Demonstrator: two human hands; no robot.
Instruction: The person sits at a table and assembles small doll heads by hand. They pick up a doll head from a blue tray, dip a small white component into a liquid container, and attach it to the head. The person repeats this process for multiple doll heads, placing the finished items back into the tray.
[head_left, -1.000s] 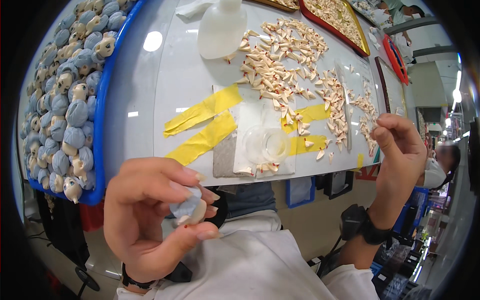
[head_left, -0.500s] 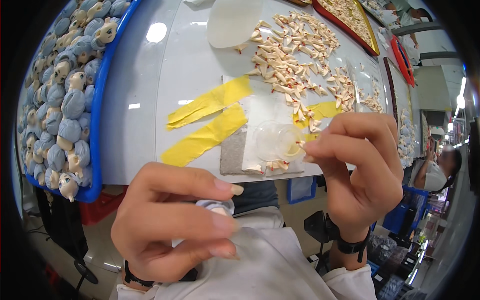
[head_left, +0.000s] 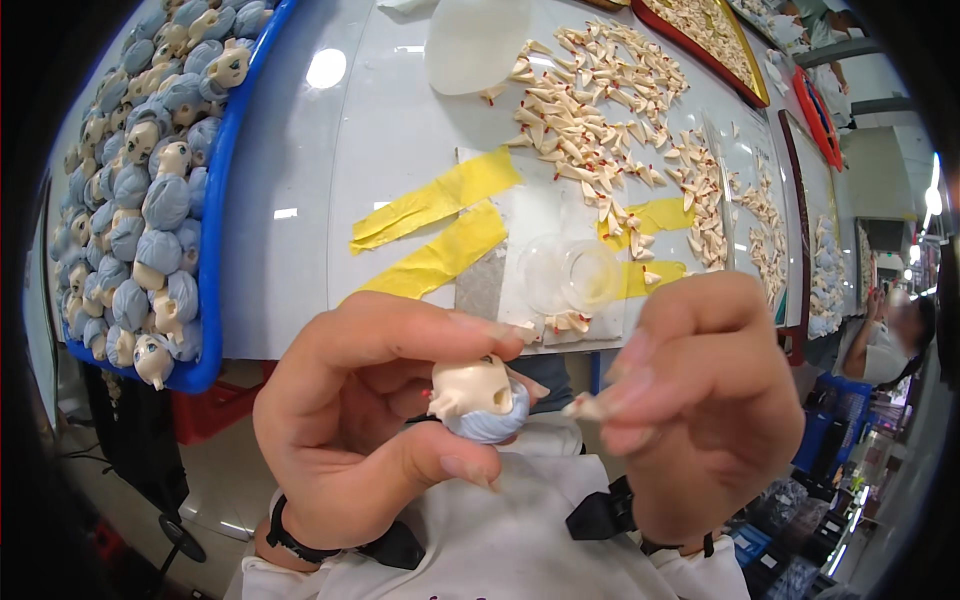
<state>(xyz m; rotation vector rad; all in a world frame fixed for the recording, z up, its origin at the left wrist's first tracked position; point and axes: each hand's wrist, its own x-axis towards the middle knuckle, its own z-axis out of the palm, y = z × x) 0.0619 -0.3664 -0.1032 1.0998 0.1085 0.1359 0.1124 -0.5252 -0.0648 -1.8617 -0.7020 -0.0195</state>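
Between the thumb and fingers of my left hand [head_left: 350,420] is a small doll head [head_left: 470,390] with light blue hair, turned so a hole in its cream surface shows. My right hand [head_left: 710,400] pinches a small cream pointed piece [head_left: 583,406] with a reddish end, a short gap to the right of the head. Beyond my hands, a round clear plastic cup [head_left: 590,275] stands on the taped-down board. Many more of the pointed pieces [head_left: 570,130] lie loose across the far side of the table.
A blue tray [head_left: 212,260] packed with blue-haired doll heads is at the left. Yellow tape strips [head_left: 440,200] hold the board. A translucent container [head_left: 475,50] stands at the back, and a red-and-gold tray [head_left: 752,75] lies far right. Another person [head_left: 890,340] sits at the right.
My right hand has come down and toward the left hand, away from the cup, with the pointed piece. My left hand has turned the doll head more into view.
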